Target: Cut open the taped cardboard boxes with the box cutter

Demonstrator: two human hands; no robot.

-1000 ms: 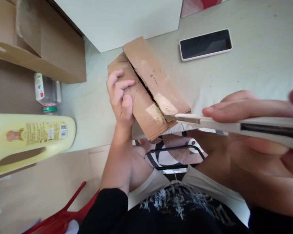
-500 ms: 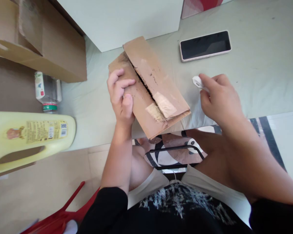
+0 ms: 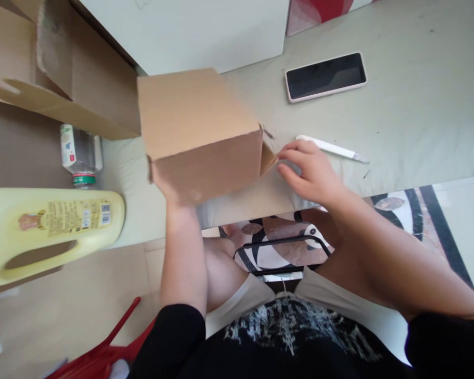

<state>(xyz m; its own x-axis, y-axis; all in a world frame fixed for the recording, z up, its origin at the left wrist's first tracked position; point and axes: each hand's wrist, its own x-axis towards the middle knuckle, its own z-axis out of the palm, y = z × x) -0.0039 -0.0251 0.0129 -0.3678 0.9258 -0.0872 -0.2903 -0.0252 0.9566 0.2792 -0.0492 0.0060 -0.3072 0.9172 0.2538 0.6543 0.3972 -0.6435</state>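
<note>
A small brown cardboard box (image 3: 205, 137) is tilted up in front of me, its plain sides towards me. My left hand (image 3: 166, 185) holds it from the lower left; the fingers are hidden by the cardboard. At the box's right end, a flap (image 3: 267, 158) sticks out. My right hand (image 3: 310, 169) is closed with thumb and fingertips at the edge of this flap. Just beyond the right hand, a white utility knife (image 3: 332, 147) lies on the cloth, its thin blade pointing right.
A phone (image 3: 327, 77) lies farther back on the cloth-covered table (image 3: 422, 116). A large white box (image 3: 205, 31) stands behind. To the left are a bigger open carton (image 3: 98, 79), a clear bottle (image 3: 81, 152) and a yellow jug (image 3: 79, 216). A red chair (image 3: 110, 347) is below.
The box has been turned, so its slit, taped face no longer shows. My right hand has put the utility knife down and moved left to the box's flap.
</note>
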